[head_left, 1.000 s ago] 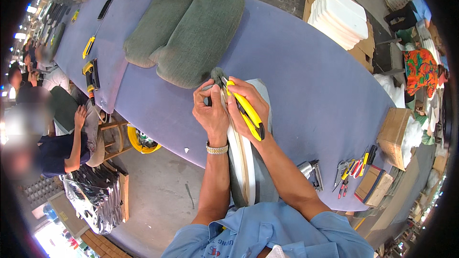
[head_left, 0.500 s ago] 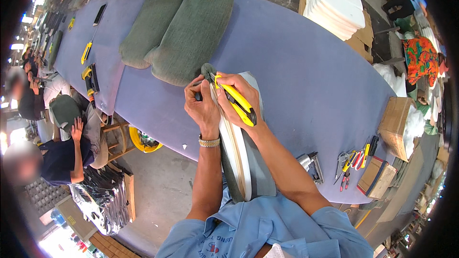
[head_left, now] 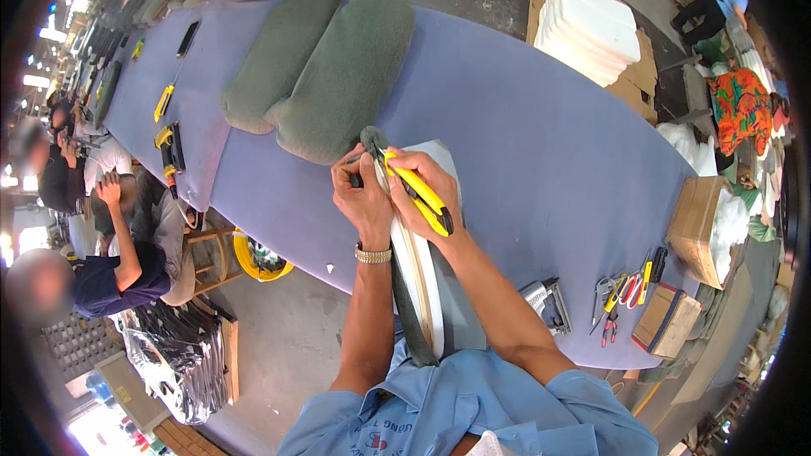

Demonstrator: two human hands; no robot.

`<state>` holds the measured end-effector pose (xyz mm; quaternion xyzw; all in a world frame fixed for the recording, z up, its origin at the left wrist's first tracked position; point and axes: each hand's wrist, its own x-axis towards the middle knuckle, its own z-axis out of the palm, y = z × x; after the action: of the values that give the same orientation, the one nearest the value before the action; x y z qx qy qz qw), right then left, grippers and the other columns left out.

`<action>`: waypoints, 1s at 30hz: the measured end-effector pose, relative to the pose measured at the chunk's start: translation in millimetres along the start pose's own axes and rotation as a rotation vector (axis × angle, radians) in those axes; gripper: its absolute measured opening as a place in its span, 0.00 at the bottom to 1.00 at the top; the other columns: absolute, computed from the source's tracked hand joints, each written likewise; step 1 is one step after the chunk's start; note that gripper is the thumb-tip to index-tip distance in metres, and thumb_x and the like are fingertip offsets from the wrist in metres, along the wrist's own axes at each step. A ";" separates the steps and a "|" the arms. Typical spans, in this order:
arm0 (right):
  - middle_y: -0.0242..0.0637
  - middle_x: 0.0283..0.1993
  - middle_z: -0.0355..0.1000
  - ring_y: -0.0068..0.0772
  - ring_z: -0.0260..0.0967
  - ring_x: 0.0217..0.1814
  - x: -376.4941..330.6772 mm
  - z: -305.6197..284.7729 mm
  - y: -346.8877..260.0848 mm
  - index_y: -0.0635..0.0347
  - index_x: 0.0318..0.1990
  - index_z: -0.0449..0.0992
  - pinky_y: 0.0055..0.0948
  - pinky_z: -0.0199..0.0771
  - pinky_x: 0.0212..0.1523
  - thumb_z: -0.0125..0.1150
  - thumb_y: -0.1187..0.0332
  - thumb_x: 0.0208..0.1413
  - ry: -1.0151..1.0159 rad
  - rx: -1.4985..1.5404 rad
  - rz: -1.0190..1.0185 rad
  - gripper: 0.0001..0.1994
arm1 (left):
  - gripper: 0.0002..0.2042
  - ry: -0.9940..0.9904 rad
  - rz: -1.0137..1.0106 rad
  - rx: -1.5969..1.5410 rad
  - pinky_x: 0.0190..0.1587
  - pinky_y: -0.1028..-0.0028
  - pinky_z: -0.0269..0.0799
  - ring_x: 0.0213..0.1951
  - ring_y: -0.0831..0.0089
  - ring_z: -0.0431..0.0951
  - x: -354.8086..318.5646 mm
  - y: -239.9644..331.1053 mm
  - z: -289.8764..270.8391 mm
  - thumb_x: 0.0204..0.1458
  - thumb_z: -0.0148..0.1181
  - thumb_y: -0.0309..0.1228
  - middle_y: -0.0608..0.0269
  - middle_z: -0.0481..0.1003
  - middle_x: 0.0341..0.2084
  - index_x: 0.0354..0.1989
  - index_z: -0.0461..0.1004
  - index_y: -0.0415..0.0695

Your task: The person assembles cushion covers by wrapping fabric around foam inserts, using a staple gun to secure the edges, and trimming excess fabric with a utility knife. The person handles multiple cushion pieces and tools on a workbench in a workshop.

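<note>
Here, a long, thin pad point(head_left: 428, 300) sticks out from the blue shirt point(head_left: 473, 397) over the smooth, bluish counter point(head_left: 557, 177). It has a flat white band and fuzzy green cloth. The left hand point(head_left: 365, 203) has its fingers pinching the pad's far end. The right hand point(head_left: 443, 181) wraps its fingers around a hard yellow cutter point(head_left: 427, 192). Past them lie soft, rounded green cushions point(head_left: 351, 76).

Blue shirt point(head_left: 498, 388), dark curved lettering point(head_left: 397, 420) across its chest, small red emblem point(head_left: 378, 441) beside the lettering
</note>
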<state>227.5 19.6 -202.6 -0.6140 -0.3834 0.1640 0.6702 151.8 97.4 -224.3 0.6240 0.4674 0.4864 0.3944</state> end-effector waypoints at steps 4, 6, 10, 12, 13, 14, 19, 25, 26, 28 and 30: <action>0.48 0.52 0.80 0.40 0.81 0.47 -16.2 4.2 -2.3 0.60 0.46 0.77 0.31 0.80 0.47 0.65 0.75 0.57 0.025 0.010 -0.051 0.10 | 0.09 0.050 0.014 -0.001 0.53 0.63 0.74 0.51 0.60 0.81 -2.0 -2.4 -6.5 0.61 0.62 0.25 0.50 0.81 0.44 0.29 0.71 0.39; 0.48 0.53 0.79 0.41 0.81 0.52 -13.7 5.1 -7.5 0.61 0.47 0.77 0.33 0.80 0.51 0.64 0.76 0.56 0.041 0.070 0.017 0.11 | 0.09 0.086 0.118 0.029 0.54 0.61 0.73 0.50 0.59 0.81 2.1 -0.7 -3.4 0.61 0.62 0.25 0.50 0.80 0.44 0.29 0.71 0.40; 0.47 0.54 0.79 0.38 0.80 0.54 -10.6 8.2 7.6 0.61 0.48 0.77 0.32 0.79 0.54 0.63 0.76 0.59 0.140 0.048 -0.022 0.10 | 0.08 -0.023 0.197 0.094 0.54 0.62 0.73 0.49 0.57 0.80 4.0 13.1 -12.9 0.60 0.63 0.25 0.48 0.80 0.46 0.31 0.72 0.39; 0.45 0.55 0.79 0.33 0.79 0.55 -12.1 10.8 11.7 0.60 0.50 0.77 0.31 0.77 0.56 0.63 0.75 0.61 0.143 0.168 0.076 0.10 | 0.08 -0.053 0.199 0.087 0.52 0.61 0.74 0.48 0.55 0.81 7.6 10.0 -16.9 0.62 0.62 0.28 0.47 0.80 0.45 0.33 0.74 0.38; 0.44 0.54 0.80 0.32 0.79 0.53 -11.4 12.8 12.7 0.60 0.50 0.76 0.30 0.78 0.54 0.62 0.74 0.62 0.149 0.193 0.077 0.10 | 0.09 -0.065 0.176 0.094 0.52 0.60 0.74 0.47 0.54 0.81 9.4 10.5 -16.7 0.62 0.62 0.29 0.47 0.80 0.44 0.33 0.74 0.37; 0.43 0.53 0.80 0.30 0.78 0.52 -10.0 15.5 14.0 0.61 0.50 0.76 0.29 0.79 0.52 0.62 0.73 0.64 0.157 0.216 0.078 0.10 | 0.09 -0.079 0.152 0.100 0.51 0.60 0.75 0.47 0.54 0.81 12.5 11.3 -16.1 0.63 0.61 0.31 0.47 0.80 0.44 0.33 0.75 0.37; 0.37 0.46 0.78 0.21 0.74 0.39 -16.3 27.8 -5.3 0.62 0.52 0.75 0.23 0.78 0.37 0.62 0.70 0.66 0.184 0.505 0.113 0.10 | 0.16 -0.226 0.075 0.486 0.50 0.59 0.75 0.46 0.50 0.81 27.6 33.6 -27.4 0.60 0.65 0.42 0.46 0.81 0.43 0.33 0.78 0.37; 0.33 0.41 0.74 0.17 0.69 0.30 -14.5 29.5 -14.6 0.63 0.57 0.73 0.21 0.73 0.31 0.63 0.71 0.65 0.200 0.619 0.180 0.15 | 0.15 -0.157 0.057 0.338 0.52 0.63 0.75 0.46 0.56 0.83 34.4 9.2 -26.8 0.59 0.66 0.37 0.44 0.83 0.42 0.32 0.78 0.34; 0.33 0.40 0.74 0.16 0.69 0.30 -10.9 27.6 -16.2 0.63 0.57 0.73 0.21 0.73 0.30 0.63 0.72 0.65 0.183 0.624 0.174 0.15 | 0.14 -0.119 0.073 0.227 0.53 0.63 0.75 0.46 0.58 0.83 30.1 1.0 -25.1 0.60 0.66 0.35 0.44 0.83 0.42 0.32 0.78 0.34; 0.32 0.40 0.74 0.16 0.68 0.30 -9.9 20.4 -10.9 0.62 0.57 0.73 0.21 0.72 0.30 0.63 0.72 0.65 0.157 0.615 0.184 0.15 | 0.12 -0.071 0.061 0.103 0.54 0.64 0.75 0.46 0.60 0.83 18.0 -4.4 -17.7 0.60 0.65 0.33 0.45 0.83 0.42 0.32 0.78 0.34; 0.35 0.43 0.76 0.16 0.70 0.30 -4.5 16.8 -4.6 0.60 0.56 0.74 0.21 0.73 0.30 0.64 0.72 0.65 0.105 0.588 0.188 0.14 | 0.11 -0.030 0.033 0.078 0.54 0.64 0.74 0.47 0.62 0.82 11.2 -5.8 -10.8 0.61 0.64 0.31 0.45 0.84 0.43 0.31 0.77 0.34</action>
<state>211.4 27.3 -200.5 -0.4343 -0.2258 0.2971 0.8198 141.1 110.2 -224.7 0.6540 0.4696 0.4647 0.3686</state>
